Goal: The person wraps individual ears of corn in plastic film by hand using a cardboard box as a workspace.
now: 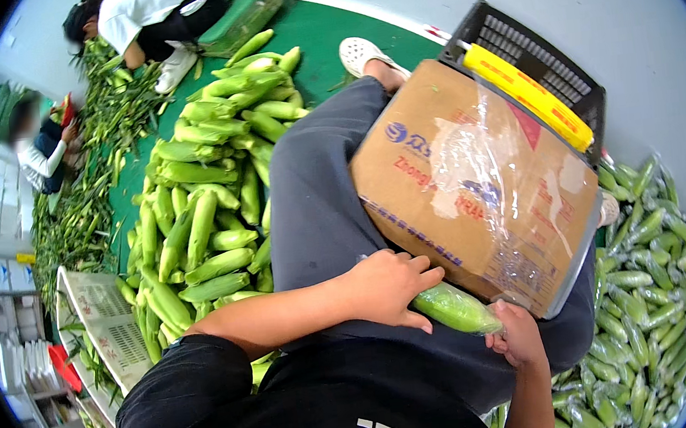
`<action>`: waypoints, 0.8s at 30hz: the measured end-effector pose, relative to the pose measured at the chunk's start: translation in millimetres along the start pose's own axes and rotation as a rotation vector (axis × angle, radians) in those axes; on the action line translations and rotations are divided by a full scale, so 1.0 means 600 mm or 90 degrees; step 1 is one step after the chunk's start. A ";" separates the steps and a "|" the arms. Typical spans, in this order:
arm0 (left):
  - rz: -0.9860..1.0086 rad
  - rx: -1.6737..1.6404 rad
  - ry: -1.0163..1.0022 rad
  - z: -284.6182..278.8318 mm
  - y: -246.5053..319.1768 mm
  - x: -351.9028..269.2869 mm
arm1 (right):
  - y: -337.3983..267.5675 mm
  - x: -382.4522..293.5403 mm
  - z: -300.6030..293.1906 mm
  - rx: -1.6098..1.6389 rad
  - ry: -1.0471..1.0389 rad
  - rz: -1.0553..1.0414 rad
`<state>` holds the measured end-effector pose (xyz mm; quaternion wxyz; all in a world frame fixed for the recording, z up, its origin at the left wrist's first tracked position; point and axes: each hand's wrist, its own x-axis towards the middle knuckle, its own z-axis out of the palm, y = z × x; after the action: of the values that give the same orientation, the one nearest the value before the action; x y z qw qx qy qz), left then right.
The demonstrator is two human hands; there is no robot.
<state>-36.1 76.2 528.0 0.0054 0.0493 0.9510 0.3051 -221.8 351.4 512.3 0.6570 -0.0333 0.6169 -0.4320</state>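
An ear of corn in green husk point(456, 308), covered in clear plastic film, lies across my lap between my hands. My left hand point(391, 287) rests over its left end with the fingers spread toward the box. My right hand point(514, 331) pinches the film at the other end. Just beyond the corn, a cardboard box point(400, 158) with printed writing leans over my legs, clear film stretched across its face. A yellow printed roll point(528, 96) runs along the box's far edge, in front of a black plastic crate point(534, 37).
Unwrapped corn ears point(212, 221) are heaped at my left. Film-wrapped ears point(652, 288) pile up at my right against the wall. A white plastic crate point(106, 320) stands lower left. Two people point(146, 15) sit or crouch by loose husks point(119, 112) on the green floor point(323, 25).
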 end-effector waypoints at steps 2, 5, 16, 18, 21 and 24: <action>-0.059 0.011 -0.043 -0.008 -0.003 -0.027 | 0.000 0.002 0.048 -0.098 0.097 -0.043; -0.130 -0.025 -0.135 -0.032 0.000 -0.035 | -0.034 -0.004 0.119 -0.644 0.187 -0.429; -0.702 0.456 0.383 -0.111 -0.371 -0.301 | 0.122 -0.185 -0.092 0.468 0.506 -0.401; -0.973 0.465 0.168 -0.089 -0.443 -0.477 | 0.176 -0.252 -0.170 0.659 0.483 -0.513; -1.090 0.323 -0.043 -0.021 -0.465 -0.550 | 0.348 -0.398 -0.253 0.694 0.818 -0.684; -1.026 0.431 0.068 0.010 -0.457 -0.590 | 0.407 -0.466 -0.287 0.750 1.127 -0.826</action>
<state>291.9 -176.5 356.8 0.1599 -0.6532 0.7348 -0.0886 -199.9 758.1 549.2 -0.4036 0.2704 0.4294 -0.7613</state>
